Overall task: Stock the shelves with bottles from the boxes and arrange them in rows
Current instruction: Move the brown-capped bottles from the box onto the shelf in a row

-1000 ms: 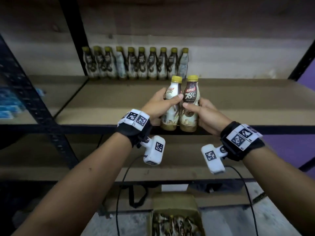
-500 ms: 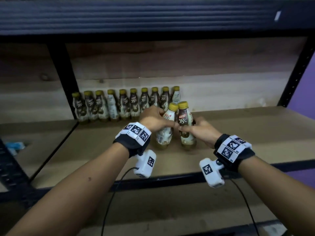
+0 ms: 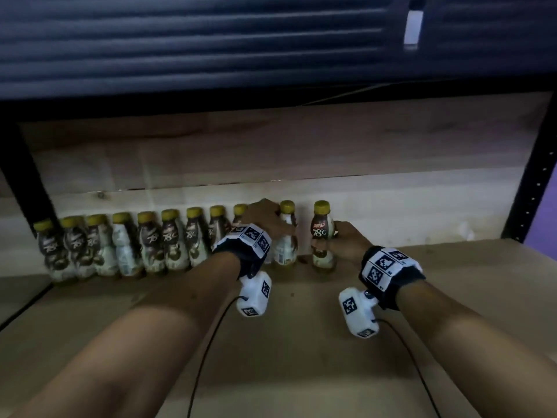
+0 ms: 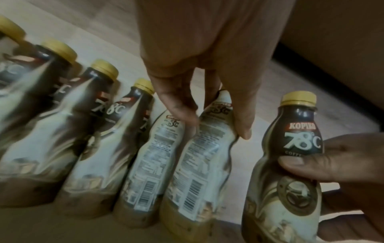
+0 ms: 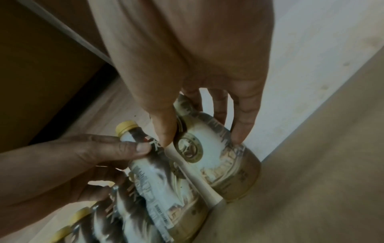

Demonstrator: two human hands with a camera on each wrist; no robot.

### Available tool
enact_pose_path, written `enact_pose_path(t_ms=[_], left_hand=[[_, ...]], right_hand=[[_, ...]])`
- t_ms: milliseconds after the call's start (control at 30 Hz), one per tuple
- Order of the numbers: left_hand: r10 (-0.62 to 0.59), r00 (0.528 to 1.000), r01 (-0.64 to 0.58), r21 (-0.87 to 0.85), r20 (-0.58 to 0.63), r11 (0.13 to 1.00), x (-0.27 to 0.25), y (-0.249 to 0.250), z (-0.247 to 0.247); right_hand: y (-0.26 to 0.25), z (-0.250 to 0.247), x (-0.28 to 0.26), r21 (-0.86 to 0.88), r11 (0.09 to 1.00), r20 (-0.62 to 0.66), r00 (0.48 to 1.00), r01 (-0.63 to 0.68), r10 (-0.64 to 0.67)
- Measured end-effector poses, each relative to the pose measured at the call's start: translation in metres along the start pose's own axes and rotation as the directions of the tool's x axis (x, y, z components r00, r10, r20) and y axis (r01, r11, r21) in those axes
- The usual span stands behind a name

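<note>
A row of yellow-capped coffee bottles (image 3: 150, 245) stands along the back of the shelf board (image 3: 301, 342). At its right end my left hand (image 3: 268, 220) grips a bottle (image 3: 284, 248) (image 4: 207, 156) whose white back label faces me; it stands next to the row's last bottle. My right hand (image 3: 343, 239) grips a brown-labelled bottle (image 3: 323, 236) (image 5: 207, 156) a small gap further right, thumb on its front. Both bottles are upright with their bases on or just above the board. My left hand (image 5: 116, 148) also shows in the right wrist view.
The pale back wall (image 3: 391, 200) is just behind the bottles. Black uprights (image 3: 530, 191) frame the bay left and right, and the upper shelf's dark beam (image 3: 271, 101) hangs low overhead. Bare board stretches right of my right hand and in front of the row.
Both hands carried their bottles from the shelf's front edge back to the right end of the row. The two bottles, side by side before, now stand slightly apart.
</note>
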State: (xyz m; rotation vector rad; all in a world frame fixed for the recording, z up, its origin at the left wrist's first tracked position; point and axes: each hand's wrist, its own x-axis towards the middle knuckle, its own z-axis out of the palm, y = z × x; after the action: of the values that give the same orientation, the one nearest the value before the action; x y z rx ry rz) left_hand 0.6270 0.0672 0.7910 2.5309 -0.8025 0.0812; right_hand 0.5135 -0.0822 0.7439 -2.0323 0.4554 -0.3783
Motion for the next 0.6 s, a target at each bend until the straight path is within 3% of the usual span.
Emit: enact_pose_path(t_ms=[233,600], left_hand=[[-0.093,0.996,0.093,-0.010,0.010,0.996,0.029,0.010,0.022],[-0.214,0.975,0.201,-0.164,-0.067,0.966,0.027,0.007,0.038]], right_hand=[[0.009,-0.001,0.040,-0.019,0.998,0.002,0.998,-0.055,0.055],[0.003,0.023,0.045,-0.046,0.992,-0.083,0.991,-0.114,0.110]])
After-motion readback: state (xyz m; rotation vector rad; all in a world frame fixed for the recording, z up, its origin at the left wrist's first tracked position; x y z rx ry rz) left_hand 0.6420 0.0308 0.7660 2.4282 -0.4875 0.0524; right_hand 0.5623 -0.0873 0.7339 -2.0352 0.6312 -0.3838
